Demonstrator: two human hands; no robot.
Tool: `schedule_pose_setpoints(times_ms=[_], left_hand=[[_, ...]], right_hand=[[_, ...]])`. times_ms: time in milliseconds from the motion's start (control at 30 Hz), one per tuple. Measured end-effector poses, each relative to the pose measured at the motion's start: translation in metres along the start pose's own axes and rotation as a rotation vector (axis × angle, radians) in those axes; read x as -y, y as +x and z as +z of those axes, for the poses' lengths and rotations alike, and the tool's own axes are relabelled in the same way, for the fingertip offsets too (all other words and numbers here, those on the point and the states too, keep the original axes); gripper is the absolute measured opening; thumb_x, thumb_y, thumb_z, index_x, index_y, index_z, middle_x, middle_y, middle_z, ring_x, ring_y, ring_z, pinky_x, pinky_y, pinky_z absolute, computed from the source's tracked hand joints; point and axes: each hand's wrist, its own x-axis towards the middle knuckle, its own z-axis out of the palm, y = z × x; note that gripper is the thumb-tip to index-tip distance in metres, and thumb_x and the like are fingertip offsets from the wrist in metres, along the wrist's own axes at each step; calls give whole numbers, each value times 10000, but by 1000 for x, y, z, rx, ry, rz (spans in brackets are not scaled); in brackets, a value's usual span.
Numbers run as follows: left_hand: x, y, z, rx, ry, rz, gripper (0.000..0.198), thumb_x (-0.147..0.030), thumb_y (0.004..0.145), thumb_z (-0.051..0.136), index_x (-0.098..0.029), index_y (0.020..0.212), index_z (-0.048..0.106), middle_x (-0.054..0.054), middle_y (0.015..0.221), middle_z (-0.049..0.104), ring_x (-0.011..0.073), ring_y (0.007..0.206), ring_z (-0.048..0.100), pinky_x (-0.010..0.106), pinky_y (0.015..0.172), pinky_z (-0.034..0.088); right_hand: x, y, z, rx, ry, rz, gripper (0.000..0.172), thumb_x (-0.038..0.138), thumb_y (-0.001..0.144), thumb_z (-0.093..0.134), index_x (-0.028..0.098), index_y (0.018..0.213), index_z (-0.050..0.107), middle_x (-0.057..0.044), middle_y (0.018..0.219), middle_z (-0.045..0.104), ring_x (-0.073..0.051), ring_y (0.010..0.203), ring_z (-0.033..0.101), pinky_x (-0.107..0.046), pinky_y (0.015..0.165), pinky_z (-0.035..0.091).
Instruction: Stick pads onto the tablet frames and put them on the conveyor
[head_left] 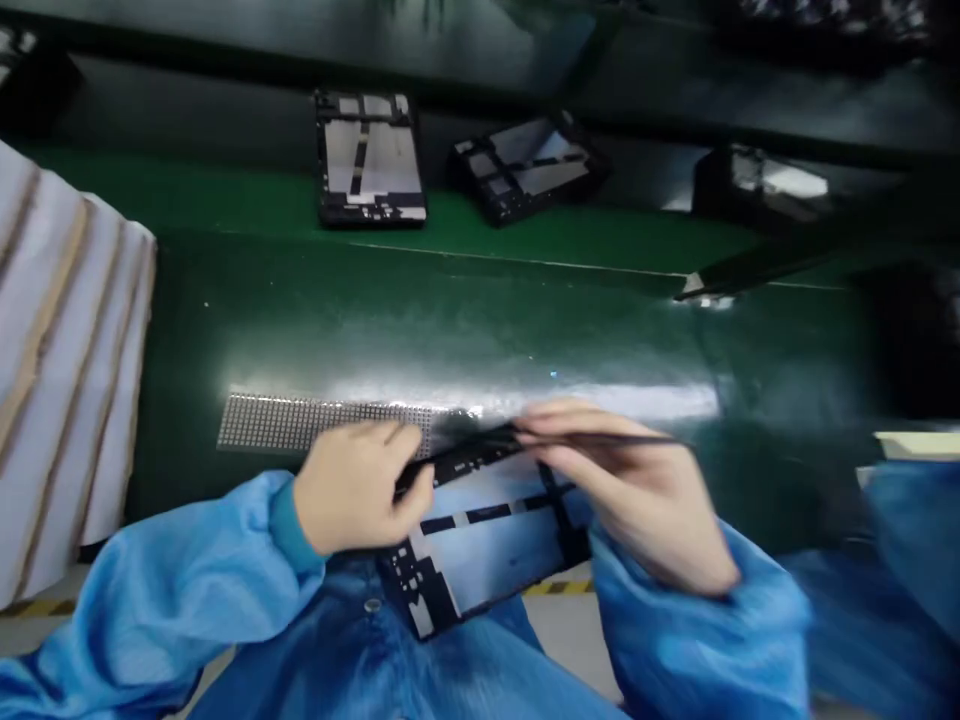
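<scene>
I hold a black frame panel with pale reflective sections [480,540] tilted over my lap, just in front of the dark green table [450,320]. My left hand [360,490] is closed on its upper left edge. My right hand [637,490] is closed in a pinch at the panel's top right edge, and a thin dark strip or tool [622,438] runs out of the fingers to the right. Motion blur smears the right fingers. Both sleeves are blue.
A perforated grey strip [315,422] lies on the table behind my left hand. Two similar black panels [369,160] [525,165] lie on the green belt farther back. White striped stacked sheets [60,380] stand at the left. Another blue sleeve [907,540] shows at the right.
</scene>
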Motion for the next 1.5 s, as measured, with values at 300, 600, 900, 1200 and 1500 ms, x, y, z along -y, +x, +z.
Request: schedule_pose_setpoints(times_ms=[300, 600, 900, 1200, 1500], left_hand=[[52, 43, -15, 333, 505, 287, 449, -417, 1228, 446, -315, 1272, 881, 39, 991, 847, 188, 668, 684, 335, 577, 330], [47, 37, -16, 303, 573, 302, 475, -421, 1252, 429, -324, 1341, 886, 37, 944, 828, 195, 653, 697, 354, 568, 320], [51, 31, -16, 85, 586, 561, 338, -272, 1239, 548, -225, 1224, 882, -9, 862, 819, 164, 635, 707, 365, 559, 417], [52, 35, -17, 195, 545, 557, 417, -264, 1266, 461, -223, 1164, 863, 7, 952, 860, 179, 814, 786, 346, 696, 491], [53, 36, -15, 103, 513, 581, 381, -259, 1260, 499, -222, 1173, 867, -26, 918, 861, 180, 777, 815, 360, 654, 518]], right_hand=[[-45, 64, 32, 341, -217, 19, 258, 513, 1140, 805, 274, 1188, 888, -78, 1245, 941, -317, 1221, 898, -523, 1177, 713], [-39, 68, 31, 353, -207, 19, 181, 421, 1157, 798, 266, 1198, 882, -66, 1240, 939, -288, 1201, 899, -466, 1137, 729], [-14, -36, 76, -216, 137, 109, 143, 255, 1163, 804, 330, 1279, 841, -17, 1139, 912, -208, 1029, 905, -351, 903, 771], [-28, -77, 113, -193, -30, -97, 322, 66, 1117, 710, 286, 1350, 752, -69, 1130, 902, -254, 1030, 901, -485, 968, 779], [-3, -40, 76, 51, -285, -134, 332, 45, 1074, 772, 247, 1337, 770, -104, 1229, 924, -257, 1134, 925, -412, 991, 791]])
